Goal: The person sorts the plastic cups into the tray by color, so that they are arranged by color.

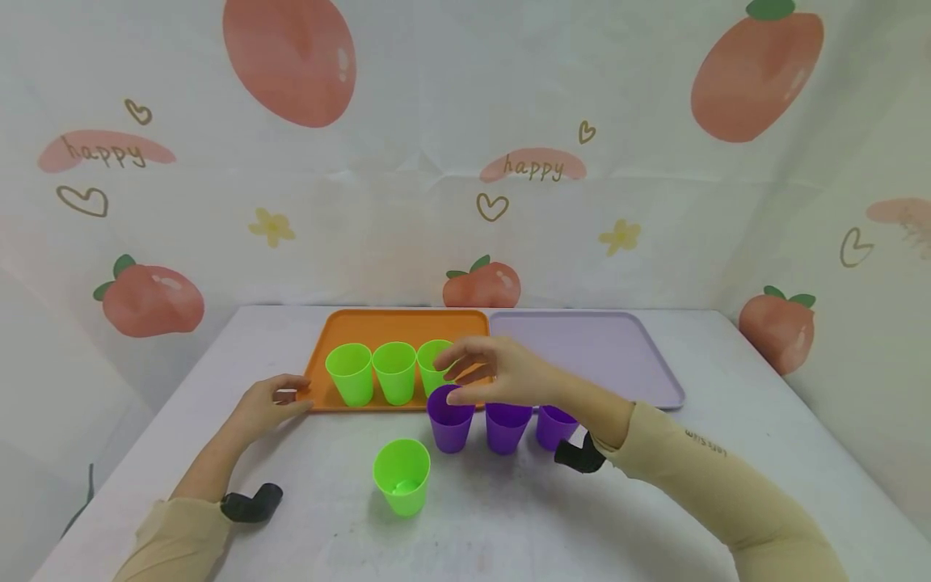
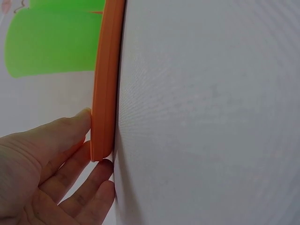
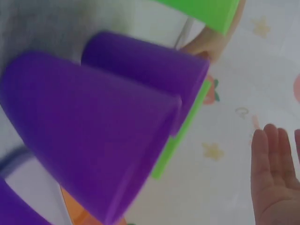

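Three green cups, the leftmost [image 1: 351,374], a middle one [image 1: 395,373] and one partly behind my right hand [image 1: 429,368], stand in a row on the orange tray [image 1: 393,325]. My left hand [image 1: 269,408] holds the tray's front left corner, thumb against the rim [image 2: 107,93] and fingers around the corner. Above the left purple cup [image 1: 451,424], my right hand [image 1: 512,372] is raised with loosely bent fingers and holds nothing. A second purple cup [image 1: 507,432] and a third [image 1: 554,428] stand to the right, partly under the forearm.
Another green cup [image 1: 402,481] stands upright on the white table [image 1: 305,517], nearer to me than the purple cups. A pale lilac tray [image 1: 596,347] lies right of the orange one. Behind the trays hangs a fruit-printed cloth [image 1: 407,226].
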`<state>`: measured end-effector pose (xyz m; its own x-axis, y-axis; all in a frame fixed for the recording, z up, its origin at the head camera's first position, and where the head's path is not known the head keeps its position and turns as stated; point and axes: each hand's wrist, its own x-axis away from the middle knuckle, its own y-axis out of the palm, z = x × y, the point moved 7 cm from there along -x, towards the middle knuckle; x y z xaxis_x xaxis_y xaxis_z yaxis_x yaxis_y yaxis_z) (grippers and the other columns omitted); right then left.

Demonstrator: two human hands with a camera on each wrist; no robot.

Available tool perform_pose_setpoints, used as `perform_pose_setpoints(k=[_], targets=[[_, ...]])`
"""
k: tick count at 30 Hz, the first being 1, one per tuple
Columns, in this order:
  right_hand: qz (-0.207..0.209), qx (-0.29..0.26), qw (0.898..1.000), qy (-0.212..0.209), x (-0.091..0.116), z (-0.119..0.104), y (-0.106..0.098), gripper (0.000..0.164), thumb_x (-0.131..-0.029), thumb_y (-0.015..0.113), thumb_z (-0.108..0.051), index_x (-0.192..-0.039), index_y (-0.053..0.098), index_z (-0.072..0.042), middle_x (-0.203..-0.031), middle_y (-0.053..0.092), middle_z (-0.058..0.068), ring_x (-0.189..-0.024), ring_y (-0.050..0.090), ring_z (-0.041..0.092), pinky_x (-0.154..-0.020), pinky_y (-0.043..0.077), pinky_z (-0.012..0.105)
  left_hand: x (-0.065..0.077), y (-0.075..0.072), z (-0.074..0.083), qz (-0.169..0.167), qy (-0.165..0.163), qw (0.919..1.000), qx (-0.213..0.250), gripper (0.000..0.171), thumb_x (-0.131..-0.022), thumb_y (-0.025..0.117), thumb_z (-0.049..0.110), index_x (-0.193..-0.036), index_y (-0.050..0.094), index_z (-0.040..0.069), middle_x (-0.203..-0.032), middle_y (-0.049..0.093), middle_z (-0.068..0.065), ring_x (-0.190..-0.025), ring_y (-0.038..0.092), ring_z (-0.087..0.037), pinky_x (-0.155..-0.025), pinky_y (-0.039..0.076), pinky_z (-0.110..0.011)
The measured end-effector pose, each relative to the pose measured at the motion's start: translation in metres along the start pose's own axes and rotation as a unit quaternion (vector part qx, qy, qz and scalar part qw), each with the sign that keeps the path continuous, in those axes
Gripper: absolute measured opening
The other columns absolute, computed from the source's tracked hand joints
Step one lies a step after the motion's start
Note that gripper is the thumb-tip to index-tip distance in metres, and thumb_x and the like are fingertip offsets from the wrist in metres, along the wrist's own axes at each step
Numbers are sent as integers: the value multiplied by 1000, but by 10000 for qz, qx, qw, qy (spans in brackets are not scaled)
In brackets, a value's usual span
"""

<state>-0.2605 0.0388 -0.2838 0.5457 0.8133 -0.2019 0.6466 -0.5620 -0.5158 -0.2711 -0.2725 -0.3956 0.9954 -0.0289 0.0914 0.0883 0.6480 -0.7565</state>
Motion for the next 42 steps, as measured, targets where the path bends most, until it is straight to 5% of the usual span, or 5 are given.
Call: perform_pose_setpoints(k=[28,35,42], targets=[[47,-158,9999,-5,24,13,57,47,-79,73,-10,-121,54,-1,-123,57,15,-114,57,24,-96,49,22,2,-1,2,66,36,10000,3,48,-86,66,22,-123,53,-5,-129,51,-29,-111,54,-45,-93,48,-52],[-10,-323,9995,-49,24,17,68,48,-79,73,-8,-121,53,1,-124,58,18,-116,56,32,-96,49,23,1,0,1,79,57,9999,39,49,-86,66,24,-123,53,-5,-128,51,-29,-111,54,-44,-93,49,-51],[63,-345,9994,1,24,23,76,49,-78,74,-11,-122,54,-3,-124,59,15,-117,57,24,-97,50,27,1,-1,2,94,92,9999,40,48,-86,67,23,-122,54,-5,-127,52,-29,-110,55,-44,-92,49,-50]])
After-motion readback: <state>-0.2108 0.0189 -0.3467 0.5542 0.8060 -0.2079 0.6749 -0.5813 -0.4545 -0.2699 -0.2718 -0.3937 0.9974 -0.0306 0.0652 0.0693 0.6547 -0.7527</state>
